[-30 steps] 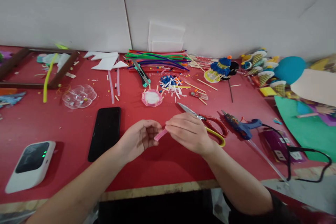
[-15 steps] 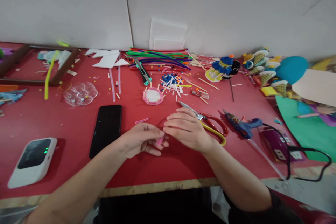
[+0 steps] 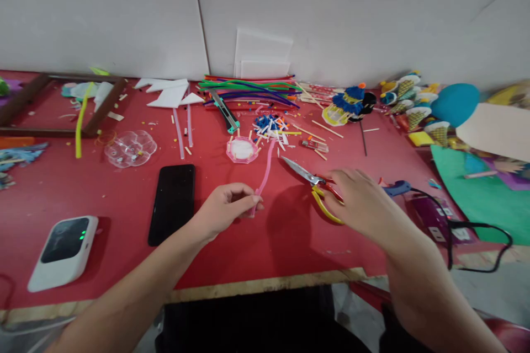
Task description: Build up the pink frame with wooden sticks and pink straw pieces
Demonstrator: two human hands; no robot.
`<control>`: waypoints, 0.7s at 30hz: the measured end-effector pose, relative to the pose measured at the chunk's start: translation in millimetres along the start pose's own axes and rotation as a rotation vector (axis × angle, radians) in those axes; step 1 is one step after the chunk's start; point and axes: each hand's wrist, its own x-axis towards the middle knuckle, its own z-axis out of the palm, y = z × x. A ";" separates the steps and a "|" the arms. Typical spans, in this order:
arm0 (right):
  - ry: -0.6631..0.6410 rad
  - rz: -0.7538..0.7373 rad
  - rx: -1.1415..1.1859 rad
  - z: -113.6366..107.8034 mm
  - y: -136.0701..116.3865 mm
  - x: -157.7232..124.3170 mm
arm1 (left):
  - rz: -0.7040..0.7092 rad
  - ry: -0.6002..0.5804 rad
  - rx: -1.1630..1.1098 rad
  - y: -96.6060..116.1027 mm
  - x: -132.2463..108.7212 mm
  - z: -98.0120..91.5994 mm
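Observation:
My left hand [image 3: 232, 204] is closed in a pinch on a thin, bendy pink strip [image 3: 267, 168]. The strip rises from my fingertips towards the white and blue bits, and a little pink shows below the fingers. Over the handles of the scissors [image 3: 304, 171] is my right hand [image 3: 360, 201], smeared by motion. Its thumb side overlaps the yellow and red handles; whether it grips them I cannot make out. A pink-rimmed white disc [image 3: 242, 150] with small wooden pegs lies beyond my left hand.
A black phone [image 3: 171, 204] and a white device [image 3: 64, 253] lie at left. The glue gun [image 3: 397, 188] is partly hidden by my right hand. Its black cord [image 3: 476, 225] loops at right. A cutter knife [image 3: 226, 113] and coloured pipe cleaners [image 3: 252, 88] lie at the back.
My right hand has left my left hand and moved right onto the scissors' handles. The pink strip now stretches forward from my left hand. The short pink piece on the table is out of sight.

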 end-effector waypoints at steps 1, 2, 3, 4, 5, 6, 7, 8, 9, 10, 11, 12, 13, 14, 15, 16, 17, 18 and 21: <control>-0.081 0.026 -0.078 2.9 10.7 -6.4 | 0.028 0.006 0.021 -0.2 -0.1 -0.1; -0.151 0.036 -0.122 6.9 19.5 -12.1 | 0.058 0.011 0.035 -0.5 -0.1 -0.2; -0.205 0.029 -0.136 11.6 26.2 -16.7 | 0.090 0.012 0.049 -0.9 0.0 -0.2; -0.231 0.027 -0.132 16.3 30.6 -20.4 | 0.124 0.013 0.070 -1.4 0.2 -0.1; -0.233 0.033 -0.119 20.7 32.8 -23.1 | 0.158 0.017 0.098 -1.9 0.4 -0.1; -0.219 0.052 -0.099 24.3 33.3 -25.0 | 0.189 0.022 0.132 -2.4 0.5 -0.1; -0.200 0.085 -0.078 27.0 32.5 -26.3 | 0.214 0.029 0.163 -2.7 0.6 -0.1; -0.187 0.125 -0.059 28.8 30.9 -27.4 | 0.230 0.038 0.186 -2.8 0.5 -0.1; -0.185 0.168 -0.045 29.8 28.8 -28.4 | 0.238 0.050 0.196 -2.7 0.3 0.0; -0.195 0.207 -0.037 30.4 26.6 -29.5 | 0.239 0.061 0.195 -2.5 0.0 0.1; -0.209 0.235 -0.033 30.7 24.3 -30.9 | 0.237 0.067 0.187 -2.1 -0.3 0.3; -0.216 0.254 -0.032 31.0 22.0 -32.7 | 0.232 0.071 0.178 -1.8 -0.7 0.5; -0.213 0.264 -0.031 31.7 19.6 -34.9 | 0.228 0.074 0.172 -1.6 -0.9 0.8; -0.197 0.267 -0.029 32.8 17.2 -37.6 | 0.223 0.075 0.169 -1.6 -1.1 1.0; -0.173 0.266 -0.026 34.3 14.8 -40.5 | 0.221 0.077 0.163 -1.7 -1.0 1.2; -0.144 0.266 -0.024 36.3 12.5 -43.6 | 0.221 0.078 0.155 -2.0 -0.7 1.3; -0.114 0.270 -0.028 38.6 10.4 -46.9 | 0.223 0.079 0.143 -2.6 -0.2 1.3; -0.083 0.278 -0.033 41.0 8.5 -50.0 | 0.225 0.078 0.131 -3.2 0.4 1.1; 0.015 0.275 -0.032 48.8 4.8 -58.0 | 0.233 0.079 0.109 -5.5 2.3 0.1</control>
